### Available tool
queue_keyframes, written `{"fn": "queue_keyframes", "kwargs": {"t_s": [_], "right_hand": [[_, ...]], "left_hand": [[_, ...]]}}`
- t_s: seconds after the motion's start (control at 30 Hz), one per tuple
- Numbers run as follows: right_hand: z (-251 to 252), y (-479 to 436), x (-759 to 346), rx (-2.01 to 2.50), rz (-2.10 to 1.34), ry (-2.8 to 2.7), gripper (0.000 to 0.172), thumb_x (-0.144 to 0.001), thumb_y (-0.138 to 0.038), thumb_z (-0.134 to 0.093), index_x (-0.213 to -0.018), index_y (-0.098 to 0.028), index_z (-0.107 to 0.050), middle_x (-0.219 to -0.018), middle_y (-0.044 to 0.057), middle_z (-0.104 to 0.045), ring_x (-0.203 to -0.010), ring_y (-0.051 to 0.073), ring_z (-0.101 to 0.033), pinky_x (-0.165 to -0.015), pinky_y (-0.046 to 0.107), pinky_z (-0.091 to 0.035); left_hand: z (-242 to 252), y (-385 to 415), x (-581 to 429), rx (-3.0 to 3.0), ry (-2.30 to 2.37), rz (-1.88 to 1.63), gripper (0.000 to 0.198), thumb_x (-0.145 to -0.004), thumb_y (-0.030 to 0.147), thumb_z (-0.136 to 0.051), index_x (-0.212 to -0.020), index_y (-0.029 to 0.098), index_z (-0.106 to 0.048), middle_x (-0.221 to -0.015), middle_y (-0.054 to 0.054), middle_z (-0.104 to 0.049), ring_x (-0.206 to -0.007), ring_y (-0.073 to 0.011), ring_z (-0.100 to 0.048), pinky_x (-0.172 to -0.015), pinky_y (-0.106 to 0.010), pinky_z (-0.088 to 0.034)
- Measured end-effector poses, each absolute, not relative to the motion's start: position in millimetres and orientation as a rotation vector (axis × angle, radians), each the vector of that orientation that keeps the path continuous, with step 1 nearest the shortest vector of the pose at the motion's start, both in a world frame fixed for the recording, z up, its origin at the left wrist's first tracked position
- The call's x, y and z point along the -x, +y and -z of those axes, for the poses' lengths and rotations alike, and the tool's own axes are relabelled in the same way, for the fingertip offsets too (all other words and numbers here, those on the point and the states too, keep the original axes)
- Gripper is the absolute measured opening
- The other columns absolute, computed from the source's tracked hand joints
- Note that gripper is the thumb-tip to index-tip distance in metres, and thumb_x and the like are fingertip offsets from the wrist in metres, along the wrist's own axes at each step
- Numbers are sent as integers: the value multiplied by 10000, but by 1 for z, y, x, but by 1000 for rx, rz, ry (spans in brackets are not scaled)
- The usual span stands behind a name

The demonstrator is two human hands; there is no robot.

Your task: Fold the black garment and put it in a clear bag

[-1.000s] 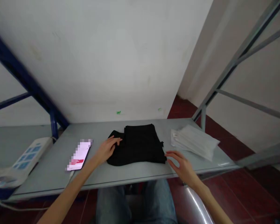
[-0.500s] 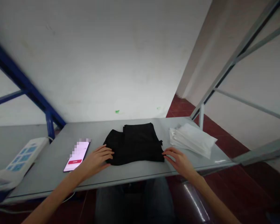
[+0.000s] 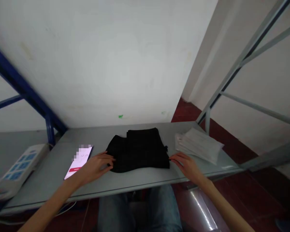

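Note:
A folded black garment (image 3: 142,151) lies flat on the grey table (image 3: 149,178), with a squarer folded part at the back and a rounded flap at the left. My left hand (image 3: 98,166) is at its left edge, fingers curled over the cloth and the thumb coming up under them. At the right edge, my right hand (image 3: 183,162) pinches the cloth between thumb and fingertips. A small dark tab sticks out from the garment's right side, just behind that hand.
A lit phone (image 3: 81,159) lies beside my left forearm. White plastic bags (image 3: 200,143) are stacked at the right. Farther left is a power strip (image 3: 21,167). Blue (image 3: 26,87) and grey (image 3: 234,69) metal frames flank the table, with a white wall (image 3: 125,64) behind.
My left thumb has drawn up toward the fingers, closing on the garment's left edge. The right hand stays at the right edge. The garment has hardly moved, and the picture is brighter.

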State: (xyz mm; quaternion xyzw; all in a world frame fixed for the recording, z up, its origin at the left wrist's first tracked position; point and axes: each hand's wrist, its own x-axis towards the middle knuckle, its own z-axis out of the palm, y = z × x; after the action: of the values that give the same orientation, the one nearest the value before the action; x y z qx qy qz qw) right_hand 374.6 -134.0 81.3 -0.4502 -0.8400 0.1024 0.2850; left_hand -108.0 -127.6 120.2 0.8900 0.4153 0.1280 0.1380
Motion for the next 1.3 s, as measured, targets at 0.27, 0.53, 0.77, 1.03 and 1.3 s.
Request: {"fn": "queue_keyframes", "kwargs": {"t_s": [0.27, 0.53, 0.77, 1.03, 1.3], "right_hand": [[-80, -135, -375, 1264, -341, -2210, 247, -1053, -353, -503, -1075, -295, -743, -1047, 37, -756, -972, 228, -729, -900, 376, -590], [-77, -137, -375, 1274, -378, -2188, 242, -1053, -347, -486, -1099, -282, -715, -1101, 52, -730, -999, 217, -727, -907, 360, -595], [-81, -135, -376, 1261, -405, -2276, 168, -1006, -333, -589, -1104, -297, -722, -1108, 33, -733, -987, 213, -729, -908, 355, -595], [-94, -123, -374, 1247, -386, -2246, 189, -994, -314, -567, -1034, -290, -750, -1053, 37, -754, -967, 213, -729, -901, 355, -590], [-85, -24, -341, 1440, -377, -1797, 242, -932, -363, -535, -898, -209, -719, -879, 57, -768, -779, 193, -724, -699, 303, -580]], "left_hand": [[-107, -134, 112, -2560, 1347, -635, 344, -1040, 478, -504, -1153, 263, -747, -1197, -44, -778, -1187, -232, -704, -1065, -389, -562], [-99, -144, 115, -2809, 1250, -421, 257, -1043, 282, -505, -1189, 275, -716, -1237, -38, -759, -1177, -229, -700, -1055, -389, -548], [-105, -139, 109, -2688, 1305, -410, 277, -1045, 270, -438, -1057, 263, -715, -1091, -30, -781, -1040, -211, -735, -957, -347, -573], [-114, -128, 107, -2365, 1480, -690, 305, -1023, 472, -479, -1056, 254, -690, -1069, -48, -753, -996, -219, -720, -915, -335, -574], [-120, -68, 86, -1993, 1848, -779, 342, -961, 454, -441, -1125, 217, -625, -996, -61, -771, -881, -226, -722, -798, -336, -555]]}}
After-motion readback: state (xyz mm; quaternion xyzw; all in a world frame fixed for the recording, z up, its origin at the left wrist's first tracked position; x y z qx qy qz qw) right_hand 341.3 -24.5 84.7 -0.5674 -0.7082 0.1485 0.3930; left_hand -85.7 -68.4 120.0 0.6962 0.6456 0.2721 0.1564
